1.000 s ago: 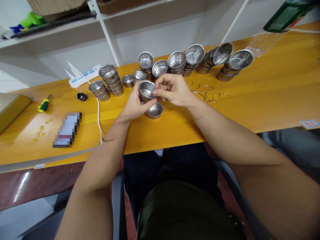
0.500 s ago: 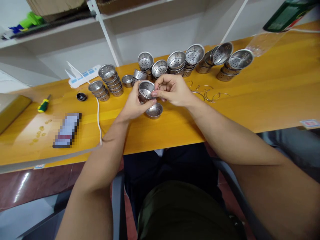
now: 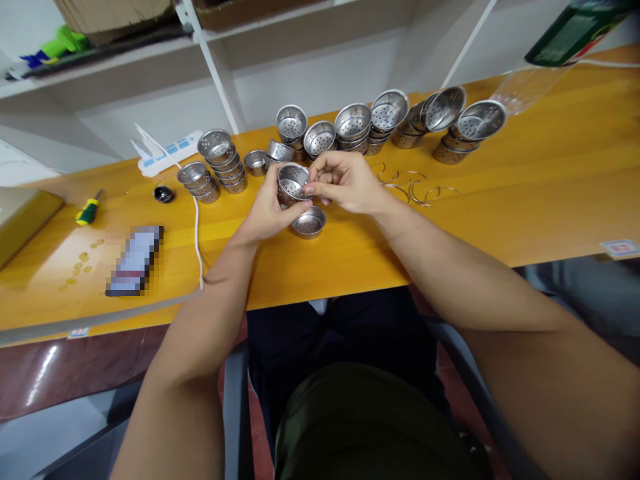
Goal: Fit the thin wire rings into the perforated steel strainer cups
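My left hand is closed around a perforated metal strainer cup, holding it tilted with its mouth toward me. At the cup's right rim, the fingers of my right hand are pinched together; whether they grip the rim or something small is hidden. Just below the held cup, another metal cup rests on the yellow table. To the right of my right hand lie several thin bent wire pieces.
Stacked strainer cups line the back of the table. More stacks stand left, near a power strip, a white cable, a phone and a screwdriver. A clear bottle is at the far right.
Almost nothing differs. Both hands stay at the cup, with at most a very slight shift of the right fingers at its rim.
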A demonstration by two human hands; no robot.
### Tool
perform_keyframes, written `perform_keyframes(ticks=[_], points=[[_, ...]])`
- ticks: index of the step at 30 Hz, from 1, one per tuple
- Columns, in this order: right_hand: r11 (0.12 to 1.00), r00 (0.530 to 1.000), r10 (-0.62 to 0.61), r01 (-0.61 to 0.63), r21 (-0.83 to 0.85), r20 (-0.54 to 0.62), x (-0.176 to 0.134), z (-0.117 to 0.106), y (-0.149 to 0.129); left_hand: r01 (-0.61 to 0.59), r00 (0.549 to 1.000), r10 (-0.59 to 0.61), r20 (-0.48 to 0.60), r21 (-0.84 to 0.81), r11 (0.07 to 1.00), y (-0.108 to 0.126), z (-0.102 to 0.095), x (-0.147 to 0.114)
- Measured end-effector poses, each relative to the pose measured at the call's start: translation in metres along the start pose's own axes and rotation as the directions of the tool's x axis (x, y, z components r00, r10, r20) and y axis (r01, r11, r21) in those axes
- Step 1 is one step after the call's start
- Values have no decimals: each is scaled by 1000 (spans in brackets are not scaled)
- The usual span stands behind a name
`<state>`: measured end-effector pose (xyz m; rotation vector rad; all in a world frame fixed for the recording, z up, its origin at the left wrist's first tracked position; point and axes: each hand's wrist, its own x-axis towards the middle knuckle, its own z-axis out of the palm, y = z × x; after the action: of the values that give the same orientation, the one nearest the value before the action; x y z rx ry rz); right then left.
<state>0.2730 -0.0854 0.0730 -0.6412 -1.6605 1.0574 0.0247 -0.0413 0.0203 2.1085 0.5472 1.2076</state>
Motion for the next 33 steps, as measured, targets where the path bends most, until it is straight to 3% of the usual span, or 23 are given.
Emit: perform_keyframes(ticks=[13, 21, 24, 28, 33], points=[[997, 999, -40, 40, 71, 0, 1, 2, -4, -10, 1000, 9, 25, 39, 999, 8, -4, -2], [999, 999, -45, 45, -10, 22, -3, 0, -6, 42, 998, -43, 35, 41, 998, 11, -3, -2], [992, 996, -81, 77, -96, -37, -5, 0, -2, 25, 1000, -25, 3, 81, 996, 7, -5, -1], [931, 970, -199, 142, -335, -142, -7, -3, 1, -34, 996, 44, -72, 133, 991, -5, -10, 2], [798, 969, -248, 216, -563, 21, -9, -5, 1, -50, 995, 61, -79, 130, 990, -22, -13, 3]])
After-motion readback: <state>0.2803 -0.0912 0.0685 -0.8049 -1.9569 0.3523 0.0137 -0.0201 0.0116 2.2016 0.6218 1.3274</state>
